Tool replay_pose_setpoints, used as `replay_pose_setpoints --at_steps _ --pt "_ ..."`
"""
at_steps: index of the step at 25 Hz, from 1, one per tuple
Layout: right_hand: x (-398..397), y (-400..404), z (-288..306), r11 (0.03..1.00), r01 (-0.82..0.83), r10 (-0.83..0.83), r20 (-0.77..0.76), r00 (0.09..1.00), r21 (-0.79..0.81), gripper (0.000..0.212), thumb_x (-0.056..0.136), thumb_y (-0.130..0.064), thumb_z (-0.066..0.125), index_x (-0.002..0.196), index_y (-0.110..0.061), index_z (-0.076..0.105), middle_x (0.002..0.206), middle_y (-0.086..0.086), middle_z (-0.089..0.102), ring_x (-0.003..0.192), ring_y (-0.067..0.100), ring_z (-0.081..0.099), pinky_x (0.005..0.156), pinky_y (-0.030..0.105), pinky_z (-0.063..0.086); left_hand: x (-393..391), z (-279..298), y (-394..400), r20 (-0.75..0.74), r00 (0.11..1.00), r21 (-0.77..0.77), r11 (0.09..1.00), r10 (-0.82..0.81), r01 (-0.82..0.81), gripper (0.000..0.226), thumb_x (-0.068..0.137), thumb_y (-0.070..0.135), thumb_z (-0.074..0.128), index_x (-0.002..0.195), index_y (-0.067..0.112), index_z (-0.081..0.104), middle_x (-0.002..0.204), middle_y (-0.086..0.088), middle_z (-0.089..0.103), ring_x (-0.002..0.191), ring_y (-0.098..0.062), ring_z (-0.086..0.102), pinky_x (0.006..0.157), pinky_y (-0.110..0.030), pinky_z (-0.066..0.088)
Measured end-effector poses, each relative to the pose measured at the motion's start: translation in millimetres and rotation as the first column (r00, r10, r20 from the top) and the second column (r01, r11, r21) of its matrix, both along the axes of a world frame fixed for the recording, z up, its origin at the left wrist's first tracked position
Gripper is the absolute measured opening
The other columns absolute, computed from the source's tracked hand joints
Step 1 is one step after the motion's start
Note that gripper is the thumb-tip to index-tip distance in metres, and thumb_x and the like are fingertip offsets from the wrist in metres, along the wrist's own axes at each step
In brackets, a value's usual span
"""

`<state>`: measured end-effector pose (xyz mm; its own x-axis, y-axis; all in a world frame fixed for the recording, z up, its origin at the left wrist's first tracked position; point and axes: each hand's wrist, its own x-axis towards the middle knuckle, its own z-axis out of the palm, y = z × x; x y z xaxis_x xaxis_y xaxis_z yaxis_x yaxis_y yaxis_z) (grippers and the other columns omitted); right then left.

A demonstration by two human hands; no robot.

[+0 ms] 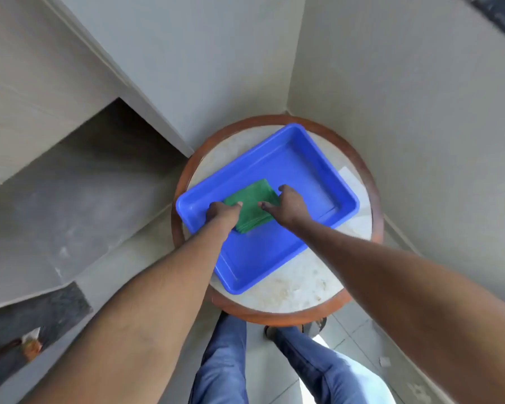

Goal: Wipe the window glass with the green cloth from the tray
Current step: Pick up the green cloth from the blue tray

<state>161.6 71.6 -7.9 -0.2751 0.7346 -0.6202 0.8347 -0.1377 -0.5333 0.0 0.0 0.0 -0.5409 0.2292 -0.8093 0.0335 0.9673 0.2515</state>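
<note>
A folded green cloth (252, 204) lies inside a blue plastic tray (312, 158) on a small round table. My left hand (220, 214) rests on the cloth's left edge, fingers curled onto it. My right hand (289, 204) touches the cloth's right edge, thumb at its far corner and fingers on top. The cloth still lies flat on the tray floor. The window glass is not clearly in view; only a dark strip (499, 13) shows at the top right.
The round table (292, 290) has a pale stone top and a brown wooden rim, set in a corner between two light walls. A grey stepped ledge (70, 185) runs on the left. My legs in blue jeans (225, 363) stand below the table.
</note>
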Motion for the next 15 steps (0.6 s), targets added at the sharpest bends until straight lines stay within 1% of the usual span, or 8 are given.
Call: replay_pose_setpoints --at_steps 2,3,5,6,9,12,14,15 --pt "-11 3 -12 0.999 0.032 -0.032 0.036 0.999 0.008 0.07 0.094 -0.046 0.085 0.141 -0.002 0.058 0.145 0.022 0.06 0.137 0.041 0.055 0.104 0.049 0.052 -2 -8 4 0.006 1.0 0.048 0.999 -0.006 0.005 0.084 0.105 0.052 0.074 0.161 -0.003 0.045 0.163 -0.025 0.059 0.144 -0.045 0.065 0.113 -0.052 0.059" --pt "-14 4 -19 0.998 0.062 -0.062 0.041 0.997 0.009 0.059 0.093 -0.041 0.086 0.131 -0.003 0.063 0.135 0.021 0.064 0.128 0.039 0.059 0.096 0.047 0.053 -3 -13 6 0.033 0.999 0.074 0.997 0.008 -0.01 0.083 0.106 0.052 0.073 0.162 -0.003 0.044 0.165 -0.024 0.057 0.148 -0.044 0.062 0.118 -0.051 0.056" --pt "-14 6 -21 0.981 0.175 -0.175 0.007 0.984 -0.087 0.033 0.092 -0.031 0.087 0.105 -0.006 0.07 0.104 0.017 0.068 0.1 0.032 0.064 0.077 0.04 0.049 -1 -12 8 0.089 0.995 0.142 0.989 0.032 -0.045 0.074 0.108 0.052 0.069 0.158 0.001 0.051 0.161 -0.021 0.062 0.145 -0.04 0.064 0.12 -0.05 0.055" --pt "-12 6 -18 0.948 0.26 -0.272 -0.047 0.961 -0.182 0.028 0.091 -0.028 0.088 0.098 -0.005 0.072 0.095 0.015 0.066 0.091 0.027 0.063 0.073 0.038 0.048 0 -10 10 0.097 0.994 0.184 0.981 0.044 -0.061 0.068 0.108 0.054 0.067 0.154 0.004 0.056 0.155 -0.019 0.066 0.139 -0.037 0.068 0.115 -0.049 0.058" --pt "14 15 13 0.802 0.418 -0.548 -0.249 0.798 -0.425 0.018 0.093 -0.021 0.084 0.1 -0.008 0.074 0.096 0.015 0.067 0.093 0.026 0.065 0.088 0.044 0.059 7 22 24 0.119 0.993 0.348 0.937 -0.008 -0.034 0.059 0.106 0.062 0.066 0.136 0.012 0.064 0.138 -0.012 0.074 0.113 -0.027 0.071 0.086 -0.035 0.058" --pt "53 37 82 0.71 0.45 -0.694 -0.425 0.581 -0.542 0.011 0.099 -0.017 0.073 0.109 -0.015 0.069 0.106 0.015 0.069 0.102 0.029 0.065 0.095 0.049 0.058 35 89 57 0.175 0.978 0.504 0.864 -0.115 0.011 0.05 0.105 0.06 0.071 0.13 0.017 0.073 0.124 0.001 0.083 0.117 -0.018 0.079 0.092 -0.035 0.061" --pt "82 61 141 0.687 0.48 -0.726 -0.529 0.439 -0.546 0.013 0.099 -0.01 0.071 0.11 -0.016 0.065 0.107 0.016 0.069 0.1 0.031 0.067 0.095 0.053 0.056 59 146 92 0.189 0.963 0.625 0.78 -0.191 0.031 0.033 0.106 0.053 0.073 0.117 0.023 0.077 0.103 0.013 0.086 0.102 -0.004 0.082 0.088 -0.031 0.06" --pt "99 75 178 0.689 0.493 -0.719 -0.583 0.377 -0.531 0.018 0.099 -0.007 0.072 0.113 -0.015 0.064 0.107 0.015 0.07 0.1 0.032 0.068 0.097 0.056 0.058 73 183 112 0.178 0.958 0.684 0.729 -0.225 0.045 0.03 0.106 0.052 0.074 0.112 0.023 0.077 0.098 0.013 0.086 0.098 -0.004 0.082 0.087 -0.03 0.061"
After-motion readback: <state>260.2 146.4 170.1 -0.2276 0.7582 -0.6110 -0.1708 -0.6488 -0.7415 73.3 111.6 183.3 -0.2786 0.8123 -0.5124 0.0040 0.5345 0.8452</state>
